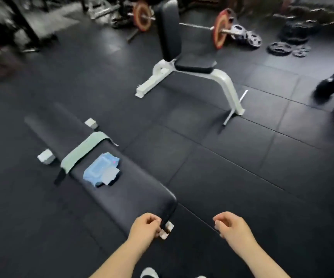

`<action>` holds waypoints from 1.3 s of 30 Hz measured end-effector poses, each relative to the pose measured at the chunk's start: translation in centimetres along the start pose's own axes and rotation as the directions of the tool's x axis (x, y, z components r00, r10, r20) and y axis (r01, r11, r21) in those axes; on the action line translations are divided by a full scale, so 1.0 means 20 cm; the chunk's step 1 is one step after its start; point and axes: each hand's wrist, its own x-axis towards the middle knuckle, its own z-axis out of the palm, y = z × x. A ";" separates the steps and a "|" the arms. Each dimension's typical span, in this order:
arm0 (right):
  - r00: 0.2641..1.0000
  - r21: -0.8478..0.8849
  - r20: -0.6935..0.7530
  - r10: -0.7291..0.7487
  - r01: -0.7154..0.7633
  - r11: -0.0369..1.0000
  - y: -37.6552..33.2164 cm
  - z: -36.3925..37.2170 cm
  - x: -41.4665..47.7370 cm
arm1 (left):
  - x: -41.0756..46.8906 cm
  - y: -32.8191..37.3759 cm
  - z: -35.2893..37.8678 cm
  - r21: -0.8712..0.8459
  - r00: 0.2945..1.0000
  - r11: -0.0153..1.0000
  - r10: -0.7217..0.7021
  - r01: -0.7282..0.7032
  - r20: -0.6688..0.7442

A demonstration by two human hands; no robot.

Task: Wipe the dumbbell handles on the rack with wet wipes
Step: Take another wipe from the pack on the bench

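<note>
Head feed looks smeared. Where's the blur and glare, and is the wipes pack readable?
Head view: motion blur smears the top-left corner and the dark shape at right; the wipes pack on the bench is soft but recognizable; pale glare patches the floor mats; tile seams bow from the wide lens.

2 bare forearms (262, 255), bare left hand (145, 227), bare right hand (231, 225), pale grey-white shoe toe (149, 273) at bottom edge
</note>
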 end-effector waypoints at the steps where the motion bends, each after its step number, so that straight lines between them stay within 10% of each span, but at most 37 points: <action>1: 0.999 -0.054 0.044 -0.011 0.013 0.998 -0.04 0.03 0.06 | 0.02 -0.04 -0.05 -0.036 0.998 0.999 -0.034 0.032 -0.058; 16: 0.895 -0.456 0.426 -0.136 0.342 0.822 -0.81 0.91 0.74 | 0.63 -0.22 -0.85 -0.309 0.945 0.942 -0.211 0.128 -0.251; 29: 0.904 -0.503 0.393 -0.169 0.365 0.783 -1.16 1.90 1.51 | 1.75 -0.25 -1.32 0.375 0.982 0.927 0.084 -0.014 -0.169; 39: 0.874 -0.694 0.466 -0.134 0.456 0.558 -1.14 2.10 1.62 | 1.86 -0.40 -1.30 0.380 0.985 0.920 0.142 -0.095 -0.097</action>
